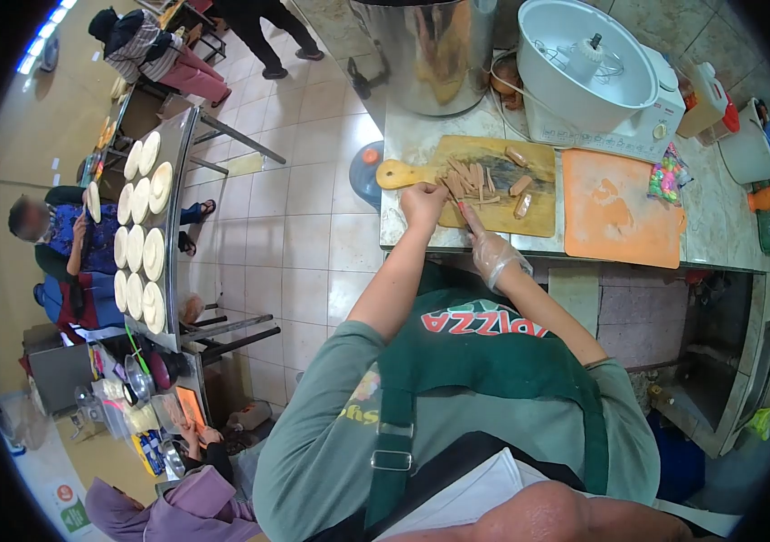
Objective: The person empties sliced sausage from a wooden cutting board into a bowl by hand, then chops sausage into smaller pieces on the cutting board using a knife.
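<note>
A person in a green apron works over a wooden board (541,224) on a tiled bench (715,237), where a heap of thin brown strips (469,172) lies near the board's handle end. The right hand (497,256), in a clear plastic glove, is closed around a knife (469,217), its red part showing beside the strips. The left hand (423,204), seemingly bare, bends its fingers down at the heap's near-left edge; whether they pinch a strip or merely rest there cannot be told.

The step in hand appears to be slicing the thicker stock into sticks. A next cut would call for steadying a piece flat and keeping the left fingertips clear of the blade.

By count: one knife, one wooden board and, on its right side, three thicker brown pieces (522,207), lying apart from the heap. The strips overlap too closely to number. Just right of the wooden board lies one orange board (620,230), smeared with residue, with one colorful packet (667,178) by its upper right corner. Behind stand one large metal pot (426,59) and one mixer with a white bowl (548,86).

Across the aisle, about eleven pale dough rounds (154,255) line a second bench (171,237); one co-worker (64,230) holds another round. Four other people are in view.
</note>
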Demonstrator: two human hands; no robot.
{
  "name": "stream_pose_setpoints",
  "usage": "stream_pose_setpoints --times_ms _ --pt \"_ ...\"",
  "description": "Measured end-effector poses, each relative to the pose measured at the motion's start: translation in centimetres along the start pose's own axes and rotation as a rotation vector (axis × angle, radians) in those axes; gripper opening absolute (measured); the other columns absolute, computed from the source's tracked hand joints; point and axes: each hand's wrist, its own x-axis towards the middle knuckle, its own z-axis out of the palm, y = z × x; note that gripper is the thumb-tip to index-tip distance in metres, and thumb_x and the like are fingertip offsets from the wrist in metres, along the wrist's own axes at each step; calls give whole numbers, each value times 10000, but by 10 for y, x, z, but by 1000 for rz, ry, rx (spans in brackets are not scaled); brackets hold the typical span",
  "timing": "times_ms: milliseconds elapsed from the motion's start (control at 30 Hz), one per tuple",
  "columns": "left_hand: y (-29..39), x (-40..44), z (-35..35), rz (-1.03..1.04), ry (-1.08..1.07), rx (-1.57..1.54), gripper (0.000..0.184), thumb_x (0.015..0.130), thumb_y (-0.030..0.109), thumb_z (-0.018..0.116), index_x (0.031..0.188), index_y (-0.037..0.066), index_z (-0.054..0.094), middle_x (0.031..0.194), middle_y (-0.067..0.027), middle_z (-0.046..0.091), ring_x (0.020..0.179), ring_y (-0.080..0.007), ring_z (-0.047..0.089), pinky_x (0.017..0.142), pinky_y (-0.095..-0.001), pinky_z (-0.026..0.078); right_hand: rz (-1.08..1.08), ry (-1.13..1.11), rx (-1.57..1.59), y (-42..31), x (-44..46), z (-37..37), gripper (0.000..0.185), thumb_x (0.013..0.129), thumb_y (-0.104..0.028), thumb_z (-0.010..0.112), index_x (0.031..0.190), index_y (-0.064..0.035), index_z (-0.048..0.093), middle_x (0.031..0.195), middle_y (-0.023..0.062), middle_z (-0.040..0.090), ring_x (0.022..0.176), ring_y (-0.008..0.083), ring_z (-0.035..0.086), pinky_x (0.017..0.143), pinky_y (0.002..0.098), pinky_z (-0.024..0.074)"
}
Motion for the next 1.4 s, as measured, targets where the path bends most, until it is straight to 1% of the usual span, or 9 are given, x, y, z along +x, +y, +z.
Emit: stream_pose_setpoints --times_ms 467,567,733,1033,1167,1267,1333,1367,1400 --pt "6 -6 -3 31 8 -9 164 616 155 651 634 -7 636 566 -107 607 516 -199 583 546 -289 458 61 -79 -20 -11 25 -8 576 865 -152 347 1353 -230 52 822 266 573 766 394 567 693 446 419" --pt "7 -8 -2 30 23 5 157 619 150 648 639 -6 639 570 -112 607 520 -202 585 549 -292 459 -4 6 12 -5 17 -5 547 876 -140 350 1346 -221 81 717 277 554 679 402 562 619 456 421" --pt "5 -6 -1 36 52 29 160 612 157 657 629 0 637 576 -114 608 543 -209 593 561 -296 461 48 -102 15 1 -15 -9 575 863 -116 370 1343 -217 69 807 298 555 775 394 565 692 446 421" --pt "9 -4 0 133 -16 73 407 606 197 684 944 -4 578 757 -121 610 723 -248 596 668 -328 461 32 -170 52 19 -41 -31 530 871 -121 378 1340 -201 145 909 292 549 855 399 548 738 436 417" --pt "23 -3 3 363 -24 329 578 602 293 710 1052 -15 519 897 -180 564 869 -282 556 756 -339 442 -142 -62 137 47 -47 -30 502 876 -147 379 1335 -203 185 1014 276 528 939 392 523 790 426 406" --pt "29 -1 5 391 -71 443 631 584 313 725 1076 -13 502 929 -194 549 905 -309 536 784 -352 432 111 -198 272 32 -70 -63 488 878 -174 382 1331 -216 205 1124 242 489 1043 387 466 858 412 373" --pt "34 0 4 375 -110 492 654 575 322 731 1084 -14 495 932 -195 548 905 -318 535 786 -355 434 108 -174 307 43 -79 -68 507 880 -178 376 1342 -246 181 876 206 593 788 333 591 686 390 457" --pt "37 1 3 340 -145 510 654 568 326 736 1073 -18 501 952 -199 545 911 -316 535 788 -354 434 110 -170 310 43 -84 -72 507 880 -178 376 1342 -246 181 876 206 593 788 333 591 686 390 457" --pt "39 2 2 304 -180 530 655 562 331 740 1061 -22 506 972 -203 542 918 -315 536 789 -353 435 188 -199 440 41 -91 -80 512 881 -182 376 1346 -260 177 720 148 545 621 265 552 562 352 442"
